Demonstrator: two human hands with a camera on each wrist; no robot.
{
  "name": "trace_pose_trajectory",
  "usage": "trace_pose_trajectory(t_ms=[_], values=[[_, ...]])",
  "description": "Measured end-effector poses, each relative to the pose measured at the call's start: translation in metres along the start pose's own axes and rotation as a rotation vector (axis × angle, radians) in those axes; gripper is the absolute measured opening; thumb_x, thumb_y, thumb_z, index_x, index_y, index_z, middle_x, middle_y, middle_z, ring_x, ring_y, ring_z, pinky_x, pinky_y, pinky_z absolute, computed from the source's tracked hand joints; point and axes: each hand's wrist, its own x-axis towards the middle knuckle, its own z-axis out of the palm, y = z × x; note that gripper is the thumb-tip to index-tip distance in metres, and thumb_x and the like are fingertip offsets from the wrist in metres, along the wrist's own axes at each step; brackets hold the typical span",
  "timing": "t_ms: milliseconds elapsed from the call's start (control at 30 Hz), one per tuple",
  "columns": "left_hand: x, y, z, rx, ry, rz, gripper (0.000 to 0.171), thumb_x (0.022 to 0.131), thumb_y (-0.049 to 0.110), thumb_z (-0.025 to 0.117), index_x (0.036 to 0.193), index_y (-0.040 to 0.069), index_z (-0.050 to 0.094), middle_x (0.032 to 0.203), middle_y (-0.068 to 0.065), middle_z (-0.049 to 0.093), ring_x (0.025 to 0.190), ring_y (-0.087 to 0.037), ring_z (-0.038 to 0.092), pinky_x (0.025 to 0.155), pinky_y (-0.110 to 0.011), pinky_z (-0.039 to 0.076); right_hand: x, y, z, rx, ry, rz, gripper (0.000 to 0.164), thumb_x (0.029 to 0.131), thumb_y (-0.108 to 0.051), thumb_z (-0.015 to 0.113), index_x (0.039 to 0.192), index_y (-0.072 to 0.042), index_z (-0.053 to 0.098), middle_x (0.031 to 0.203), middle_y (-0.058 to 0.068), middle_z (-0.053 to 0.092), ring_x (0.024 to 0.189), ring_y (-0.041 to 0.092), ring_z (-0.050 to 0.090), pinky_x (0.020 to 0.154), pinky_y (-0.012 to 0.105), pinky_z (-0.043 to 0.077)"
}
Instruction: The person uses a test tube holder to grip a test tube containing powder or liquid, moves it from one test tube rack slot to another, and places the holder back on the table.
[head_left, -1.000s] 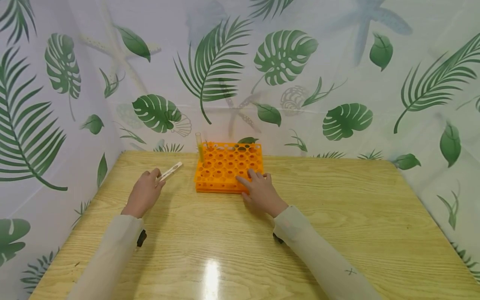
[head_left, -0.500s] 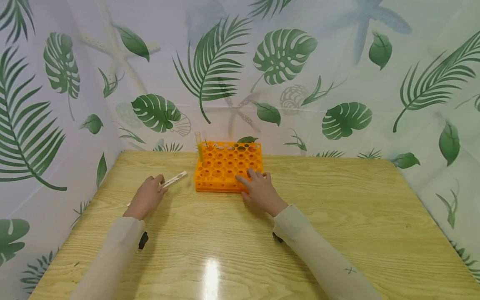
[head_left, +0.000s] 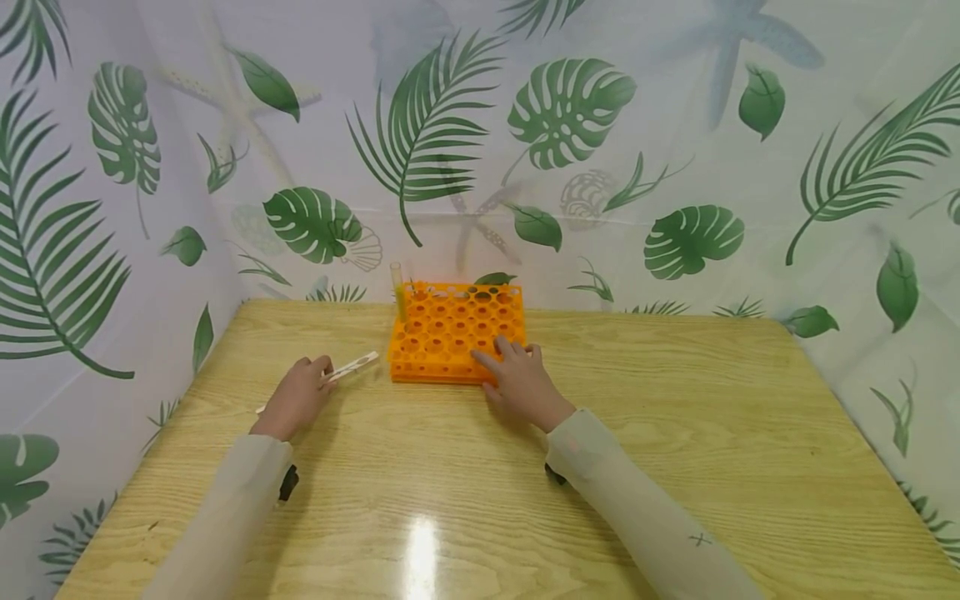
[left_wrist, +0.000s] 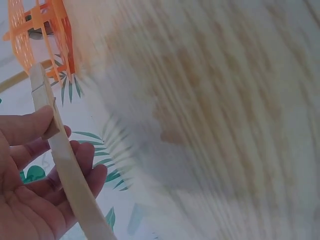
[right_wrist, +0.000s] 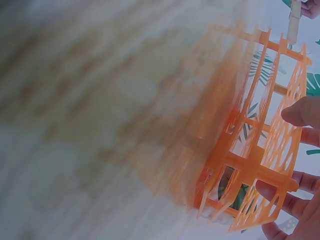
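Note:
My left hand (head_left: 297,398) grips a wooden test tube holder (head_left: 362,363) over the left side of the table. Its slotted end points right, close to the left front corner of an orange test tube rack (head_left: 438,371). In the left wrist view, the thumb presses the holder (left_wrist: 70,170) against the curled fingers. My right hand (head_left: 527,385) holds the rack's right front corner, with its fingers on the top and round the end in the right wrist view. A test tube (head_left: 400,302) with yellow-green liquid stands in the rack's left side, leaning slightly.
The wood-grain table (head_left: 675,433) spreads out on both sides of the rack. A white leaf-printed cloth (head_left: 600,275) hangs right behind the rack and along the sides of the table.
My left hand has moved slightly toward me and right, bringing the test tube holder's tip lower and nearer the rack's left front corner. The right hand, rack and test tube stay in place.

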Motion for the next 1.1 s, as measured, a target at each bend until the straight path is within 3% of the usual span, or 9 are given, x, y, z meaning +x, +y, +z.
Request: trace_pose_trajectory(t_ms=[1100], values=[[-0.0005,0.0011,0.0096,0.116,-0.004,-0.037,0.015,0.089,0.013,0.063,0.096,0.000,0.060,0.084,-0.014,0.057,0.068,-0.022,0.051,0.063,-0.038,0.044,0.0003,0.0007,0.0045,-0.003,0.004,0.002,0.047,0.086,-0.031,0.066,0.131,-0.023,0.052,0.119,0.017,0.053,0.096,0.034,0.058,0.082,0.055,0.042]])
